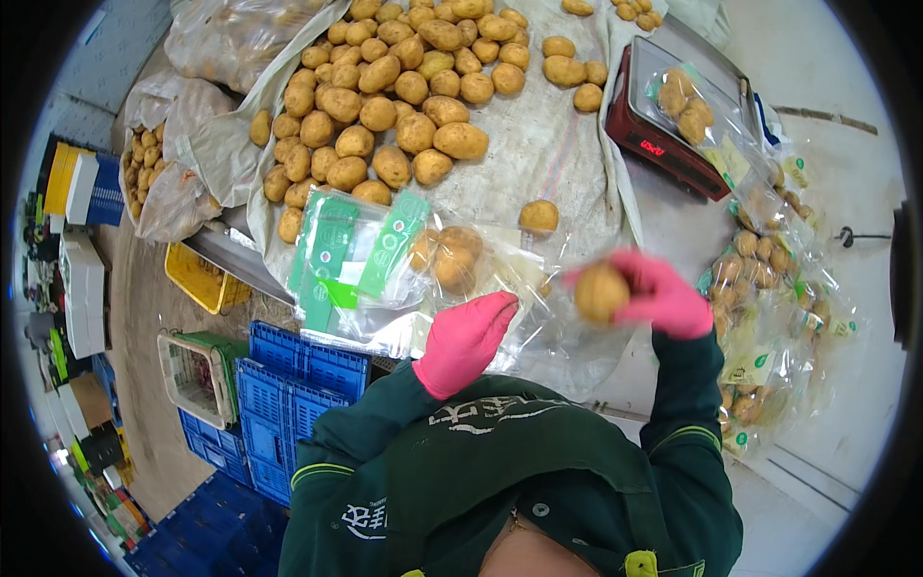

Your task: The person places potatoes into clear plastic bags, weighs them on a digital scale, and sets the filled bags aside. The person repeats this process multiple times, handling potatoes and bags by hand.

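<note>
My left hand [469, 342], in a pink glove, pinches the edge of a clear plastic bag [505, 270] that has several potatoes [456, 265] inside. To its right my right hand [649, 292], gloved alike and slightly blurred, grips a single potato [602, 292] near the bag's open side. Beneath and left of the bag lie flat plastic bags with green printed panels [393, 245]. One loose potato [539, 216] rests just above the bag, on the pale woven sheet [519, 159]. A large heap of potatoes [378, 108] covers the sheet farther up.
At upper right, a red digital scale [627, 130] bears a bag of potatoes [685, 104]. Filled potato bags [757, 288] are piled at the right. Large plastic sacks [231, 43] stand upper left; a yellow crate [198, 281] and blue crates [288, 411] are below the table's left edge.
</note>
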Motion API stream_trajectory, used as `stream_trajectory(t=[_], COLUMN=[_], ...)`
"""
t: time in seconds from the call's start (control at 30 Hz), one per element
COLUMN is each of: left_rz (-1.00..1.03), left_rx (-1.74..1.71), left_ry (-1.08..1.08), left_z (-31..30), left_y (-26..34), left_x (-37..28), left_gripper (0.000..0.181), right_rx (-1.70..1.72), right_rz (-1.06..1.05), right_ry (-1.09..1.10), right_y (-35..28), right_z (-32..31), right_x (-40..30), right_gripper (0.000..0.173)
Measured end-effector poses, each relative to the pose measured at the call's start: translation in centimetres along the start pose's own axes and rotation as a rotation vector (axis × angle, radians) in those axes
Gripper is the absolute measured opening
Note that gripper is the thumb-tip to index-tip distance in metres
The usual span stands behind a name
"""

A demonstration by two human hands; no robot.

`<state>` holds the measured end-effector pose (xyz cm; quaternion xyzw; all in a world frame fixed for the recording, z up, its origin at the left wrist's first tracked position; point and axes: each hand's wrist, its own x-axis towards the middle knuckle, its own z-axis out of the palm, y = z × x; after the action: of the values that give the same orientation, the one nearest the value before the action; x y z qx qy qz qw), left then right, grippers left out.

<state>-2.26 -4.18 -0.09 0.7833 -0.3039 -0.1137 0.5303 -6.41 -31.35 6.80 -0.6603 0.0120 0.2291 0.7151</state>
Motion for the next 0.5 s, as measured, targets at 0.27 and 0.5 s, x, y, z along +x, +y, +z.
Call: stream_trajectory(t=[0.27, 0.5], left_rz=[-0.149, -0.074], left_rx=[-0.226, -0.421], left_ry=[0.048, 0.422], left_z=[-0.1, -8.1], left_y=[0.6, 6.5], left_x=[0.8, 6.4], left_gripper=[0.017, 0.011], right_rx=[-0.392, -0.661], right_rz=[-0.296, -0.637], right_ry=[0.257, 0.621], right_y=[6.2, -1.5], right_z=[11.8, 4.4], right_x=[4.1, -1.1], right_gripper=[0.049, 0.046])
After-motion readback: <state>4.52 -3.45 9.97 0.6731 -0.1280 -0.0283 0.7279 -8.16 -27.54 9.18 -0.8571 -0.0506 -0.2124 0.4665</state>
